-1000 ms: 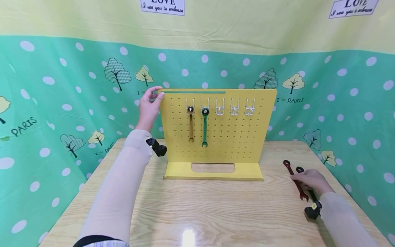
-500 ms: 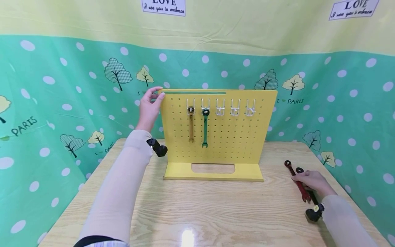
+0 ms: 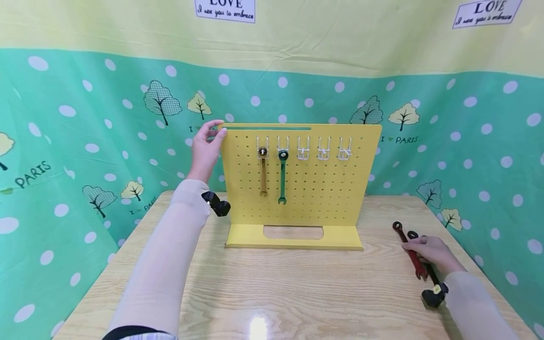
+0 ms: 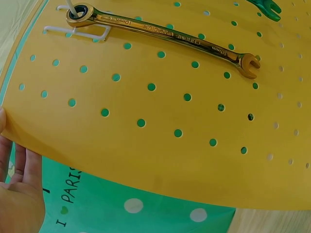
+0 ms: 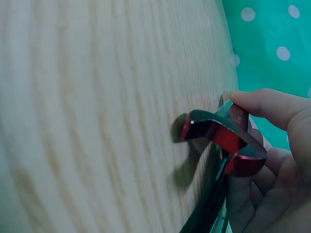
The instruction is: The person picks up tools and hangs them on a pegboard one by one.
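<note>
Arms (image 3: 163, 264) spread apart, left hand (image 3: 206, 150) pinching the pegboard (image 3: 323, 203) by an upper corner, right hand (image 3: 432, 251) the red wrench (image 3: 414, 259).

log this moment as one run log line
left hand: grips edge of yellow pegboard | right hand: pinches red combination wrench | alongside: black wrench | hanging: gold combination wrench, green combination wrench
</note>
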`<state>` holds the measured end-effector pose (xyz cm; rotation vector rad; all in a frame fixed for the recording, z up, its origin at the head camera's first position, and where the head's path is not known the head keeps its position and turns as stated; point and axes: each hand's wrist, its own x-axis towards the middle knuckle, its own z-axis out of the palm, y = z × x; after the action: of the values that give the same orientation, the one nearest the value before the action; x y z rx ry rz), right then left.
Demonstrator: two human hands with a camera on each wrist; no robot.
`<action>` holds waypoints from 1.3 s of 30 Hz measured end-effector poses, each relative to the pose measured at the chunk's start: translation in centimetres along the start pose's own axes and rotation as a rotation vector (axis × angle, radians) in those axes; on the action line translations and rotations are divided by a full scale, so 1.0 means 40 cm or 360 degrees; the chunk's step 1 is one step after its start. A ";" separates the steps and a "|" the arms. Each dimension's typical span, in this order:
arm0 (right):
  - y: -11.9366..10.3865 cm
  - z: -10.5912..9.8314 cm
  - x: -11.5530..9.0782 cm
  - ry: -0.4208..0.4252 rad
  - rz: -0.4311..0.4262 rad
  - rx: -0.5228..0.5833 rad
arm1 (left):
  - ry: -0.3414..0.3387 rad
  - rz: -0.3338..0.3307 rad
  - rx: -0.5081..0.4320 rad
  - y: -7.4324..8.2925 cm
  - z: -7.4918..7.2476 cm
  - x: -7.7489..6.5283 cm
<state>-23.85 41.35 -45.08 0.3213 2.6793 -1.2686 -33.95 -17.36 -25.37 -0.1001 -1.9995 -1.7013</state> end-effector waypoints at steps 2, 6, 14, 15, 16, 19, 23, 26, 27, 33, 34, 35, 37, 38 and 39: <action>0.003 -0.001 0.003 0.0002 0.0000 0.0000 | 0.0000 0.0000 0.0001 0.000 -0.001 -0.001; 0.009 -0.004 0.011 -0.0017 -0.0004 -0.0003 | -0.0009 -0.0009 0.0003 0.001 -0.002 -0.001; -0.014 -0.011 0.000 -0.0054 0.0012 -0.0009 | -0.0004 -0.0013 0.0001 0.001 -0.003 -0.001; -0.019 -0.013 -0.003 -0.0060 0.0010 -0.0016 | -0.0002 -0.0012 0.0002 0.001 -0.003 -0.001; -0.023 -0.014 -0.006 -0.0059 0.0019 -0.0028 | -0.0001 -0.0013 0.0003 0.000 -0.002 -0.001; -0.032 -0.016 -0.014 -0.0065 0.0046 -0.0046 | -0.0004 -0.0011 0.0009 0.000 -0.002 0.000; -0.041 -0.018 -0.022 -0.0076 0.0048 -0.0050 | -0.0011 -0.0009 0.0005 -0.001 -0.001 0.001; -0.054 -0.021 -0.028 -0.0083 0.0011 -0.0052 | -0.0010 -0.0014 0.0006 0.001 0.000 0.000; -0.058 -0.021 -0.031 -0.0085 -0.0007 -0.0057 | -0.0010 -0.0016 0.0005 0.002 0.000 0.000; -0.091 -0.022 -0.047 -0.0104 -0.0097 -0.0091 | -0.0019 -0.0017 -0.0002 0.004 -0.002 0.000; -0.097 -0.021 -0.049 -0.0108 -0.0110 -0.0089 | -0.0020 -0.0019 -0.0006 0.003 -0.003 0.000; -0.102 -0.021 -0.052 -0.0112 -0.0123 -0.0088 | -0.0021 -0.0020 -0.0007 0.003 -0.003 0.001; -0.113 -0.019 -0.057 -0.0123 -0.0138 -0.0081 | -0.0023 -0.0026 -0.0008 0.001 -0.004 0.001; -0.118 -0.017 -0.060 -0.0127 -0.0144 -0.0080 | -0.0025 -0.0030 -0.0008 0.001 -0.004 0.000; -0.123 -0.016 -0.064 -0.0128 -0.0145 -0.0071 | -0.0027 -0.0031 -0.0007 0.002 -0.004 0.001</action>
<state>-22.71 38.48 -40.44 0.1412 2.6774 -1.2162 -33.90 -17.50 -25.28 -0.0971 -2.0155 -1.7226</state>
